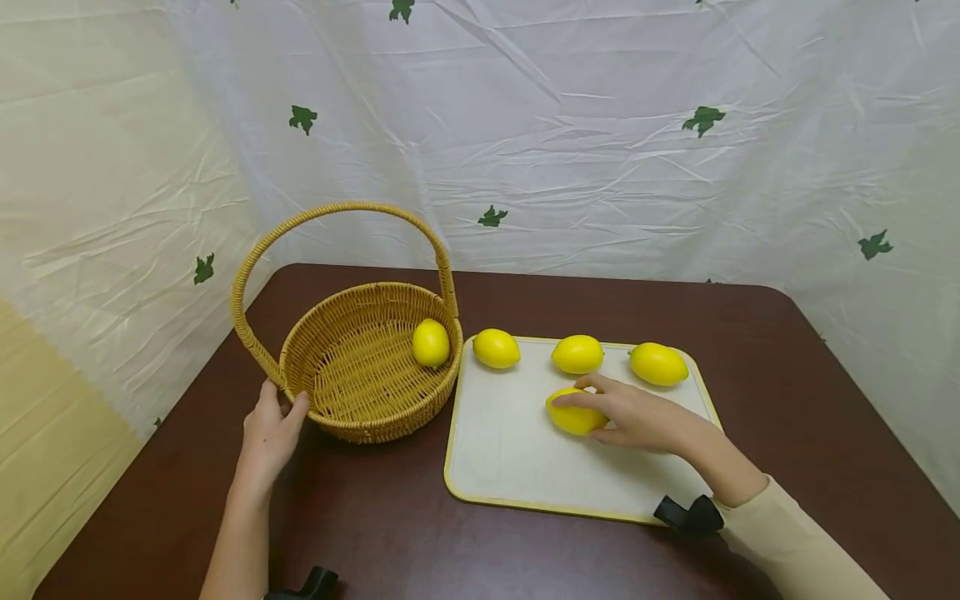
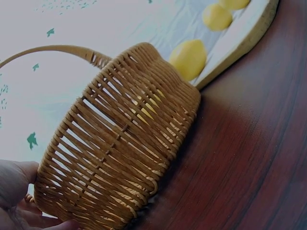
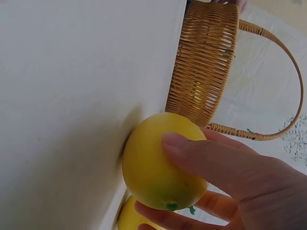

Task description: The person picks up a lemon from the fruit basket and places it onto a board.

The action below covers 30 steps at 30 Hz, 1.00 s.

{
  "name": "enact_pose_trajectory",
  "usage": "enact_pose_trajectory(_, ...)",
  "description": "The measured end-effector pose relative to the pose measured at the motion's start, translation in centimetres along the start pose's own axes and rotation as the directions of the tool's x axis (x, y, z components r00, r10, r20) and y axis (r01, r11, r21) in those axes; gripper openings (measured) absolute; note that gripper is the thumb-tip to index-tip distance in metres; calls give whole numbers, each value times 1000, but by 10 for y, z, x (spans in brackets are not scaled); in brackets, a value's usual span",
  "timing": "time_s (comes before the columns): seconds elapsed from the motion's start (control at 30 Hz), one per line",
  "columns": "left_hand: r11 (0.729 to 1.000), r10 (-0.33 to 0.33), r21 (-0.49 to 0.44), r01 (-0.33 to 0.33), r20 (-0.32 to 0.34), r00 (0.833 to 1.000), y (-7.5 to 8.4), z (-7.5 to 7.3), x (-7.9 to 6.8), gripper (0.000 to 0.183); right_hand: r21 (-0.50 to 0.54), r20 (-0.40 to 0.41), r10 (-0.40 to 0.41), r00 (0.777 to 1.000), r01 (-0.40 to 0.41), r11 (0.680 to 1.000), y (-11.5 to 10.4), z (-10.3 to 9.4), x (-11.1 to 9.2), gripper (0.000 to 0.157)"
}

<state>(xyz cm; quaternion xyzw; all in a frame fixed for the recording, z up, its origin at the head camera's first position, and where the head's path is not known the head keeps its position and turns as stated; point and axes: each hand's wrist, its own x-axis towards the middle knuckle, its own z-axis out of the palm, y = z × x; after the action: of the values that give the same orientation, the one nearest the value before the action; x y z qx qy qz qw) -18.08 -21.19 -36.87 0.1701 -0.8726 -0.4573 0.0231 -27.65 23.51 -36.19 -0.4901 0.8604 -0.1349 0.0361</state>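
Observation:
My right hand [image 1: 637, 412] grips a yellow lemon [image 1: 573, 414] over the white board, thumb on one side and fingers on the other. The right wrist view shows that lemon [image 3: 163, 163] close to the board's surface, its green-tinged end toward the camera. At the near left of a wicker basket [image 1: 375, 429], my left hand [image 1: 272, 429] holds the rim by the handle's foot, thumb at the edge. One lemon [image 1: 431, 342] lies inside the basket at its right side. Along the board's far edge sit three lemons: a left one [image 1: 497, 348], a middle one [image 1: 577, 355] and a right one [image 1: 658, 364].
The white board [image 1: 517, 467] has a yellow rim and lies just right of the basket on a dark brown table [image 1: 405, 533]. A tall hoop handle [image 1: 352, 207] arches over the basket. White cloth [image 1: 600, 167] with green leaf shapes hangs behind the table.

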Motion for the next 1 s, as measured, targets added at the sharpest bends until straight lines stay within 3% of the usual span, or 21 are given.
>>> enact_pose_trajectory(1.0, 1000, 13, -15, -13, -17, 1000, -1, 1, 0, 56, -44, -64, -42, 997, 39, 998, -1, 3, -1, 52)
